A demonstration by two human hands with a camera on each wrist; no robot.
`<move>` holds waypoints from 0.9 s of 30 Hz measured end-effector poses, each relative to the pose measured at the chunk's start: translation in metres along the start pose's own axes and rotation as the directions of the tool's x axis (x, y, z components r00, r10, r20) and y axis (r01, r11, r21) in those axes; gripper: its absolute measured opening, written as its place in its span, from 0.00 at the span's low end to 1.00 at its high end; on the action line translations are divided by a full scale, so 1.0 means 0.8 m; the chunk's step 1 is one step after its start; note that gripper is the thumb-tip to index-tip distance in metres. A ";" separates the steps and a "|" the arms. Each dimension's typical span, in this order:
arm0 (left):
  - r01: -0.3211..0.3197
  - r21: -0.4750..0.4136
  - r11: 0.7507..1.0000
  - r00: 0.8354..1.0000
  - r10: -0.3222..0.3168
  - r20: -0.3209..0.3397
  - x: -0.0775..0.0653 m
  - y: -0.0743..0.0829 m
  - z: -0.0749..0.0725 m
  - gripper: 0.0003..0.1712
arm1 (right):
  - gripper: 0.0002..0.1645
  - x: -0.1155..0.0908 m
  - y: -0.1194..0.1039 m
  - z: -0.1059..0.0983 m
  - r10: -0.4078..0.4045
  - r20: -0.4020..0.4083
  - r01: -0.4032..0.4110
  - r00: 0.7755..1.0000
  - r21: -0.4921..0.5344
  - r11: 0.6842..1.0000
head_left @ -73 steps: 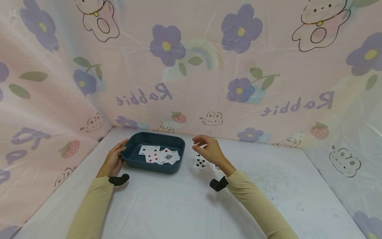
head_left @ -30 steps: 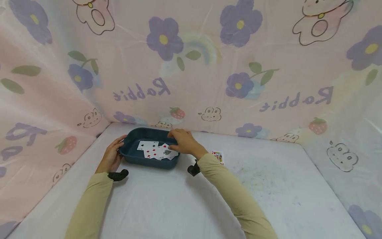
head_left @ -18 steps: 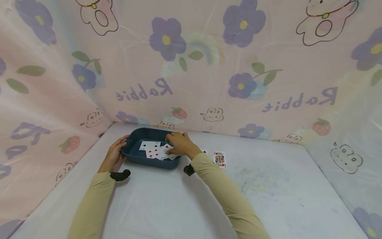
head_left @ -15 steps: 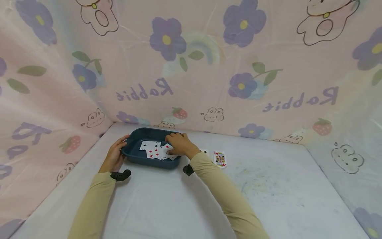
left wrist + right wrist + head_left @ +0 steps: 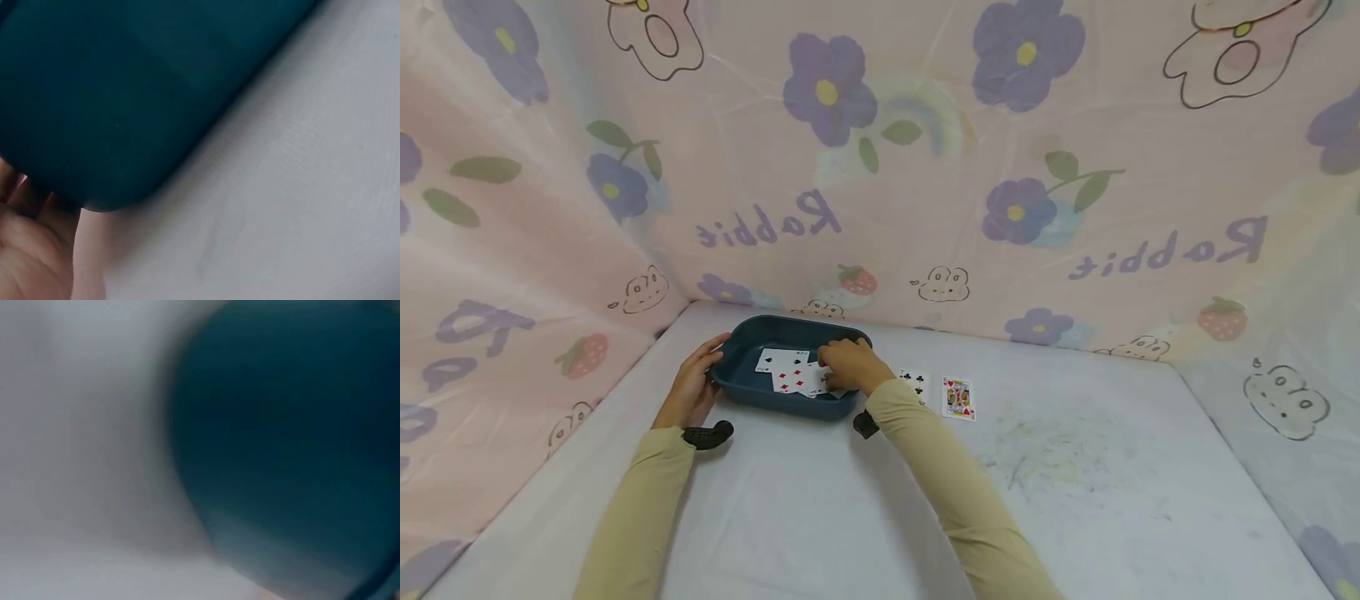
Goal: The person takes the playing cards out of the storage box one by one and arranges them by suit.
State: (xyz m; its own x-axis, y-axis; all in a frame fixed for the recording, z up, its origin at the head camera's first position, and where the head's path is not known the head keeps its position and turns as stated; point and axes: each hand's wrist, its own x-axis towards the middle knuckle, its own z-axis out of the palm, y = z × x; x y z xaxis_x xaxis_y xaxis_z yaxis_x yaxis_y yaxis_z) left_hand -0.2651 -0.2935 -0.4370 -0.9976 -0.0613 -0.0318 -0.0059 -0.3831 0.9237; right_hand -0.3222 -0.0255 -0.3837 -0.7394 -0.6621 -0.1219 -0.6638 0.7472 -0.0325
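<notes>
In the head view, a dark teal tray stands on the table, holding several face-up playing cards, spades and red diamonds among them. My left hand grips the tray's left end, its fingertips at the rim; the left wrist view shows its fingers against the outer wall. My right hand reaches over the tray's right side, fingers bent down onto the cards there. It hides some of them, and whether it pinches one is unclear. The right wrist view holds only the blurred tray wall.
Right of the tray, a seven of clubs lies partly behind the right sleeve. Beside it lies a king of hearts. A patterned cloth rises behind and at both sides of the white table.
My right hand has moved left from above the table cards into the tray and stays among the cards there. My left hand keeps its place on the tray.
</notes>
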 end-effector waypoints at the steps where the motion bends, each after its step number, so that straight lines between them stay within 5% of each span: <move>1: 0.000 -0.002 1.000 1.000 0.000 -0.002 0.000 0.000 0.000 0.27 | 0.26 0.001 0.000 0.001 0.006 0.000 -0.006 1.000 0.007 1.000; 27: -0.003 0.050 0.999 1.000 0.002 0.003 -0.002 0.001 0.000 0.27 | 0.29 0.002 -0.005 0.002 0.015 0.092 -0.012 0.996 -0.034 0.999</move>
State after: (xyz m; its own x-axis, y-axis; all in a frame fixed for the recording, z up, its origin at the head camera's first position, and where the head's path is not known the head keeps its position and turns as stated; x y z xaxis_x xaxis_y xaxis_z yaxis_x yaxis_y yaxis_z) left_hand -0.2638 -0.2940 -0.4361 -0.9978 -0.0596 -0.0284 -0.0068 -0.3359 0.9419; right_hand -0.3204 -0.0295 -0.3851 -0.7359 -0.6426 -0.2135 -0.6582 0.7528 0.0031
